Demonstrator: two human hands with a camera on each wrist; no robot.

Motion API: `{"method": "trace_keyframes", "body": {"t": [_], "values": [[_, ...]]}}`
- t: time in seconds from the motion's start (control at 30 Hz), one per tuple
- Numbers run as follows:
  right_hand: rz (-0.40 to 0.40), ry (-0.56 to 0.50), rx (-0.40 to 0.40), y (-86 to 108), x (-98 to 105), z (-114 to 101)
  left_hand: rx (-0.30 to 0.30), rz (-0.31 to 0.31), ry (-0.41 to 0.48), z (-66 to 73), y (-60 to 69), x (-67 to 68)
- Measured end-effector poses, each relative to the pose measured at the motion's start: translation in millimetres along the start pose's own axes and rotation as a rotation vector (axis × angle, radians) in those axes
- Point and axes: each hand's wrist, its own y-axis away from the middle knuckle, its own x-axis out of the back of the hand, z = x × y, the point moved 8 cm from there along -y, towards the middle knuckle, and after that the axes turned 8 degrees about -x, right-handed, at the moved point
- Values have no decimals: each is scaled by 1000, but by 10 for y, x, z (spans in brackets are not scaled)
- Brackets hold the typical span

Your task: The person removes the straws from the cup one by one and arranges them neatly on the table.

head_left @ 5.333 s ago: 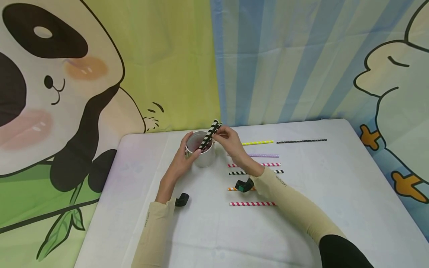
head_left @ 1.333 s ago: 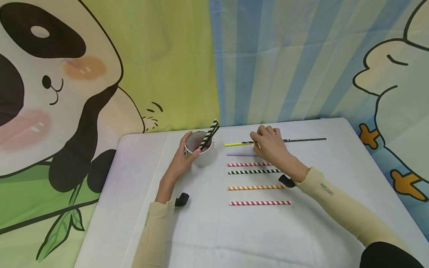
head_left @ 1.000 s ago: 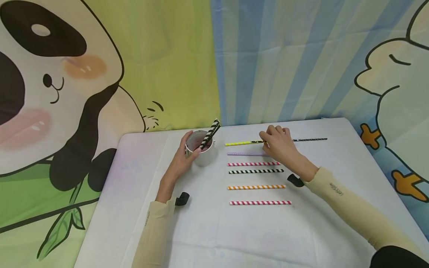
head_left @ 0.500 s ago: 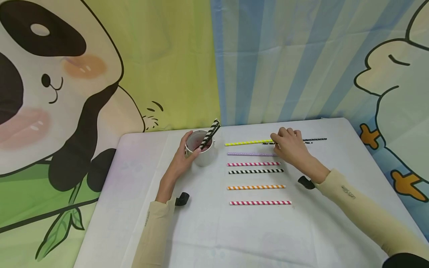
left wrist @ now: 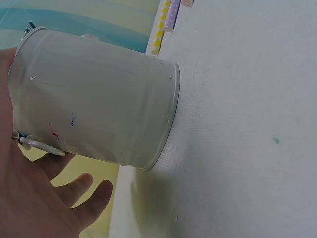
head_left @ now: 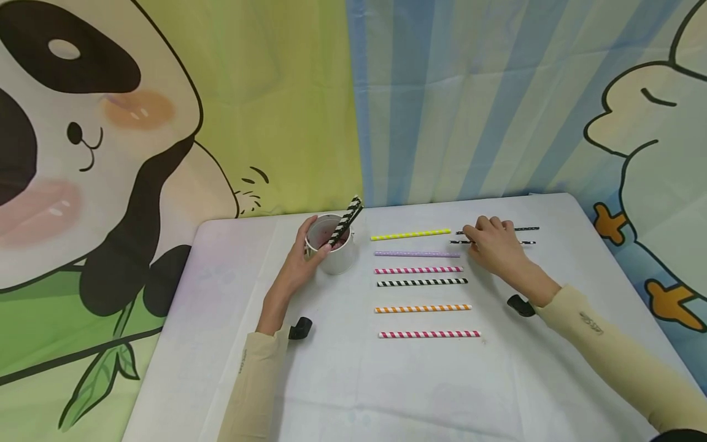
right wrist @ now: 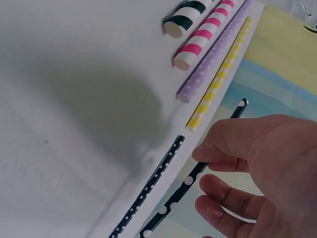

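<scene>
A small white metal pail [head_left: 339, 263] stands tilted at the back of the table, with black-and-white striped and black straws [head_left: 347, 222] leaning out of it. My left hand [head_left: 297, 265] holds the pail near its rim; in the left wrist view some fingers [left wrist: 94, 203] hang free below it. My right hand [head_left: 497, 250] pinches a black straw with large white dots [right wrist: 167, 207], held above the table. Close beside it, a black straw with small dots [right wrist: 148, 186] lies on the table, partly hidden by the hand in the head view.
A column of paper straws lies on the white table [head_left: 353, 380]: yellow [head_left: 411, 234], purple [head_left: 417, 254], pink-striped [head_left: 418, 270], black-striped [head_left: 422, 282], orange-striped [head_left: 423, 309] and red-striped [head_left: 429, 335]. A printed curtain [head_left: 309, 110] hangs behind the table's back edge.
My right hand has moved from the pail to the right, carrying the large-dotted black straw past the yellow straw to beside the small-dotted one. My left hand stays on the pail.
</scene>
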Motion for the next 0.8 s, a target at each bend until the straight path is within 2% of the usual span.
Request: {"method": "trace_keyframes", "body": {"t": [0.23,0.43,0.63,0.8], "values": [[-86,27,-35,58,-38,129,10,2,5,-20,11,5],[-184,52,-90,79,-157,238,17,5,-3,-24,17,18],[-278,59,-119,85,-215,271,13,2,-6,-27,16,13],[-324,60,-134,74,-221,294,4,5,-7,-30,5,9]]}}
